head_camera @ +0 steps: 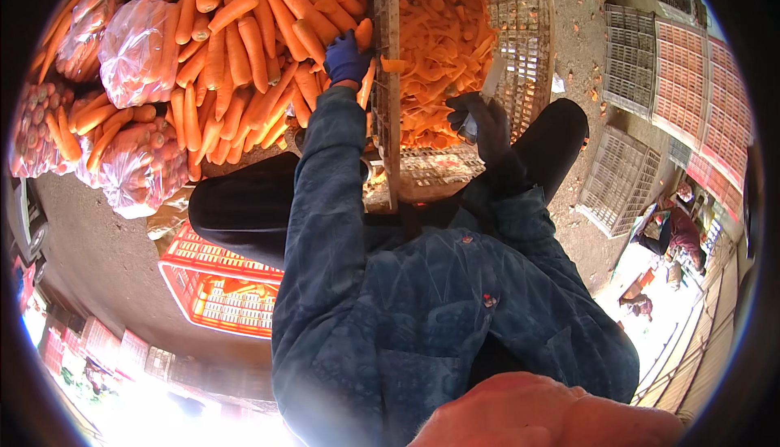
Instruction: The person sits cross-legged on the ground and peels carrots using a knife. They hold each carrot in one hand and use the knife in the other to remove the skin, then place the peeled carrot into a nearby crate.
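Note:
My left hand (pixel 347 60), in a blue glove, has its fingers around an orange carrot (pixel 364 34) beside a slatted crate wall (pixel 386 81). Part of that carrot is hidden under the fingers. A large heap of carrots (pixel 250 45) lies around and to the left of this hand. My right hand (pixel 487 121), in a dark glove, grips a bladed hand tool (pixel 493 76), a peeler or knife, its pale blade pointing away from me. Beneath the right hand, carrot peelings (pixel 442 60) fill much of a plastic crate (pixel 524 32). A strip of peel (pixel 393 65) hangs over the crate's edge.
Clear plastic bags of carrots (pixel 140 51) rest at the left of the heap. Behind my left knee stands a red plastic crate (pixel 222 264) with carrots inside. Stacked crates (pixel 676 75) and a pale crate (pixel 618 182) are on the right. Other people (pixel 679 230) are farther right.

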Demonstrator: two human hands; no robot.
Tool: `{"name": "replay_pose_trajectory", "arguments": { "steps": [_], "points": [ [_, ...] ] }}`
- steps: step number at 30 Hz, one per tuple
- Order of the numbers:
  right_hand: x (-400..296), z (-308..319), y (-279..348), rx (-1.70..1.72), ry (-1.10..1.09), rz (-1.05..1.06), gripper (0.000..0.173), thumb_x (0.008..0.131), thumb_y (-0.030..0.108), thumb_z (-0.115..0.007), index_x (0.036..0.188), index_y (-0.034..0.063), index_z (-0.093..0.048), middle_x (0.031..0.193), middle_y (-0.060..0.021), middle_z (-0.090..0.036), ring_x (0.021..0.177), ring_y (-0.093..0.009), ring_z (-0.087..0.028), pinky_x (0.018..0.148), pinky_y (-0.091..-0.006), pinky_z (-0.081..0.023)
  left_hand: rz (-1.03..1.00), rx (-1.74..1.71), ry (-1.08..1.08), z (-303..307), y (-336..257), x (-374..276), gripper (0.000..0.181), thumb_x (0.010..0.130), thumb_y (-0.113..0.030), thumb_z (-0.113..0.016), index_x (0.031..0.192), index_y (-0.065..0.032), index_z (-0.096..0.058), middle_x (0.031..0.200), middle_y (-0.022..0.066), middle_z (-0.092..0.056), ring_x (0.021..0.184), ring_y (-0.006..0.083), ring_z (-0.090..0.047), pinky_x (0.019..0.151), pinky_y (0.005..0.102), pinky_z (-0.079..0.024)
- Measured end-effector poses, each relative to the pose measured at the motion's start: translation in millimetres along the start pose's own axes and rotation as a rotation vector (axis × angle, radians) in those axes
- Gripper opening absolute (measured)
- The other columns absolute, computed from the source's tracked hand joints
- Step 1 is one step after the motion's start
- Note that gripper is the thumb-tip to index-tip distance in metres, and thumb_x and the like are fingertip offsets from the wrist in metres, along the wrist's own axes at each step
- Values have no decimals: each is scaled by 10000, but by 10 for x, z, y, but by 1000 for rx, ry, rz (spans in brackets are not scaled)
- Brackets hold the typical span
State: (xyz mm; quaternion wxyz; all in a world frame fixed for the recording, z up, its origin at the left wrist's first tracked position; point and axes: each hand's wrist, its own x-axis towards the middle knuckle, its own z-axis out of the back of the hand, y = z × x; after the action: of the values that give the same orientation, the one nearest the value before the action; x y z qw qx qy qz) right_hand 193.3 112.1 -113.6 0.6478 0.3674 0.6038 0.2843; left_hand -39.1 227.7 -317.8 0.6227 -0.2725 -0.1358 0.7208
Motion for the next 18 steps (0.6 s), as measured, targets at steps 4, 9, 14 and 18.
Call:
{"name": "replay_pose_trajectory", "arguments": {
  "steps": [4,9,14,18],
  "points": [
    [8,-81,39,-46,74,24,311,1014,261,-498,998,1,-668,828,-86,-669,601,-113,-573,533,-268,-433,81,-601,-278,271,283,-218,520,815,-337,-777,1168,-1,-597,1037,137,-666,955,288,-639,829,382,-514],
    [-19,-213,167,-134,88,-6,299,1013,276,-526,1053,8,-652,810,-66,-651,572,-80,-528,497,-242,-388,217,-1596,-584,1355,327,-666,366,887,-238,-722,1159,-24,-605,1027,73,-650,932,175,-628,838,313,-514],
    [-368,-361,617,-304,126,204,279,998,254,-570,1100,6,-646,816,-61,-652,609,-92,-555,566,-241,-449,-67,-1657,-249,2298,-153,-1286,396,938,-273,-629,1213,9,-578,1063,100,-656,961,208,-637,884,358,-501],
    [-698,-352,878,-772,267,921,264,959,234,-616,1161,65,-608,838,-82,-630,626,-238,-628,554,-352,-507,-185,-1082,-80,2312,-723,-1915,432,805,-188,-792,1159,-2,-626,955,110,-700,861,196,-679,768,317,-540]
  ]
}}
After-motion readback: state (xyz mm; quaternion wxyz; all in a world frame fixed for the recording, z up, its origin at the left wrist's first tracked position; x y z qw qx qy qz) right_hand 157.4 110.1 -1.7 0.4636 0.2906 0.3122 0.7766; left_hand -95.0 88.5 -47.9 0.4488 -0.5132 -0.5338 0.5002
